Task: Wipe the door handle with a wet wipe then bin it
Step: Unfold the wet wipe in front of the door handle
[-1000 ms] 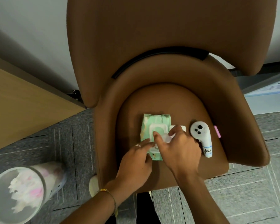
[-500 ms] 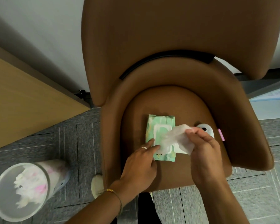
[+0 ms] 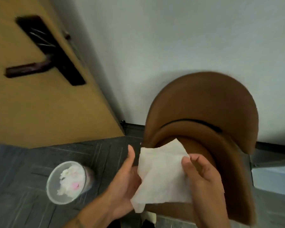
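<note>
A white wet wipe [image 3: 161,176] is spread out between both hands at the bottom centre. My left hand [image 3: 122,186] lies under its left side with the thumb raised. My right hand [image 3: 202,178] pinches its right edge. The dark lever door handle [image 3: 28,69] sticks out of a black lock plate [image 3: 51,50] on the wooden door [image 3: 48,116] at the upper left, well away from both hands. The bin [image 3: 67,182], a round clear container with used white and pink wipes inside, stands on the floor to the left of my left hand.
A brown padded chair [image 3: 202,109] stands against the white wall [image 3: 171,38] on the right, behind my hands. Grey carpet tiles [image 3: 15,186] cover the floor. The picture is blurred by motion.
The wipe has come fully out of the pack and both hands now hold it up, unfolded. The view has swung up and left, bringing the door and its handle in; the pack is out of sight.
</note>
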`<state>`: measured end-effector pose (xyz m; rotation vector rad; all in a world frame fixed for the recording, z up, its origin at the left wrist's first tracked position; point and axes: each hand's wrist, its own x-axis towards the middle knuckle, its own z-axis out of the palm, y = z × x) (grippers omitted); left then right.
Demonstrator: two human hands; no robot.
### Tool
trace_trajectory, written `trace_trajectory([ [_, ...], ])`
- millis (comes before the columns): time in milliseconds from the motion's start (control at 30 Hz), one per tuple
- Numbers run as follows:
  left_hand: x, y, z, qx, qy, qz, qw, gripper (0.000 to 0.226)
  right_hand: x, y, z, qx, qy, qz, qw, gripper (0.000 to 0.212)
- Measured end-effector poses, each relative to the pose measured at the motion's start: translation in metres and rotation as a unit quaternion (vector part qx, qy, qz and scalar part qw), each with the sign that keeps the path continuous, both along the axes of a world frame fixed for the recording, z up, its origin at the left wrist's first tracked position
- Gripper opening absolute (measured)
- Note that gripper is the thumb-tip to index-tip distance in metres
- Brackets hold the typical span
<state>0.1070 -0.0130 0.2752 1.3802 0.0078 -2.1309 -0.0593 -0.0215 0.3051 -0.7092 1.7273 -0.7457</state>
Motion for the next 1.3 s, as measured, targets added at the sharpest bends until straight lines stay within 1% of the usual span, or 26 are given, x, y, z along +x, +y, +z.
trace_trajectory([
  [33,0.013,0.005,0.02,-0.017,-0.027,-0.009,0.999,0.078,0.01,-0.002,0.017,-0.001,0.002,0.029,1.0,0.019],
  [67,0.029,0.013,0.042,-0.04,-0.063,-0.008,0.997,0.066,0.02,-0.004,0.03,0.009,-0.018,0.046,0.999,0.019],
  [133,0.057,0.028,0.077,-0.082,-0.111,-0.001,0.99,0.036,0.041,-0.007,0.053,0.045,-0.109,0.084,0.989,0.015],
  [167,0.074,0.034,0.086,-0.093,-0.14,0.0,0.986,0.04,0.052,-0.009,0.062,0.073,-0.148,0.121,0.979,0.019],
  [233,0.107,0.045,0.105,-0.104,-0.201,0.025,0.974,0.065,0.075,-0.014,0.078,0.096,-0.175,0.206,0.958,0.044],
  [267,0.119,0.044,0.12,-0.118,-0.217,0.03,0.968,0.067,0.085,-0.018,0.085,0.078,-0.184,0.24,0.95,0.044],
  [333,0.147,0.045,0.147,-0.176,-0.231,0.056,0.955,0.049,0.105,-0.027,0.107,-0.006,-0.173,0.28,0.944,0.026],
  [367,0.16,0.044,0.156,-0.214,-0.221,0.087,0.948,0.04,0.111,-0.032,0.116,-0.051,-0.174,0.284,0.942,0.02],
  [433,0.186,0.042,0.178,-0.282,-0.172,0.151,0.932,0.038,0.128,-0.042,0.136,-0.108,-0.229,0.271,0.929,0.017],
  [500,0.211,0.037,0.185,-0.319,-0.084,0.206,0.921,0.041,0.149,-0.05,0.144,-0.116,-0.271,0.256,0.921,0.017],
  [533,0.223,0.032,0.183,-0.318,-0.051,0.219,0.921,0.034,0.161,-0.053,0.143,-0.11,-0.272,0.25,0.923,0.022],
  [567,0.236,0.026,0.176,-0.302,-0.026,0.237,0.923,0.021,0.173,-0.056,0.14,-0.102,-0.269,0.243,0.926,0.03],
  [600,0.247,0.017,0.174,-0.271,-0.022,0.251,0.929,0.016,0.186,-0.06,0.139,-0.098,-0.266,0.232,0.93,0.036],
  [667,0.268,-0.003,0.164,-0.241,-0.061,0.233,0.94,0.037,0.21,-0.07,0.137,-0.11,-0.23,0.205,0.945,0.051],
  [700,0.278,-0.011,0.157,-0.244,-0.112,0.198,0.943,0.04,0.218,-0.074,0.137,-0.131,-0.178,0.219,0.95,0.051],
  [733,0.287,-0.019,0.155,-0.248,-0.175,0.149,0.941,0.033,0.227,-0.08,0.136,-0.165,-0.119,0.234,0.951,0.037],
  [767,0.297,-0.027,0.149,-0.265,-0.227,0.103,0.931,0.023,0.235,-0.087,0.135,-0.18,-0.086,0.257,0.946,0.014],
  [800,0.309,-0.038,0.143,-0.274,-0.267,0.072,0.921,0.018,0.244,-0.097,0.131,-0.174,-0.07,0.283,0.941,0.016],
  [833,0.317,-0.046,0.135,-0.274,-0.299,0.055,0.913,0.021,0.248,-0.105,0.123,-0.158,-0.058,0.306,0.937,0.035],
  [867,0.326,-0.055,0.128,-0.263,-0.323,0.048,0.908,0.027,0.253,-0.114,0.114,-0.138,-0.044,0.322,0.935,0.044],
  [900,0.335,-0.066,0.121,-0.256,-0.336,0.05,0.905,0.033,0.259,-0.122,0.108,-0.126,-0.016,0.323,0.938,0.04],
  [967,0.348,-0.084,0.112,-0.25,-0.347,0.068,0.901,0.032,0.271,-0.134,0.096,-0.117,0.054,0.301,0.945,0.016],
  [1000,0.353,-0.094,0.11,-0.251,-0.351,0.081,0.898,0.029,0.276,-0.141,0.09,-0.116,0.065,0.277,0.951,0.008],
  [1100,0.357,-0.125,0.112,-0.277,-0.407,0.112,0.863,0.021,0.294,-0.163,0.081,-0.143,0.048,0.197,0.969,0.005],
  [1233,0.344,-0.155,0.122,-0.32,-0.537,0.104,0.773,0.021,0.317,-0.188,0.081,-0.165,0.081,0.035,0.982,0.008],
  [1300,0.331,-0.163,0.126,-0.333,-0.543,0.102,0.764,0.02,0.33,-0.19,0.088,-0.203,0.064,-0.038,0.976,0.007],
])
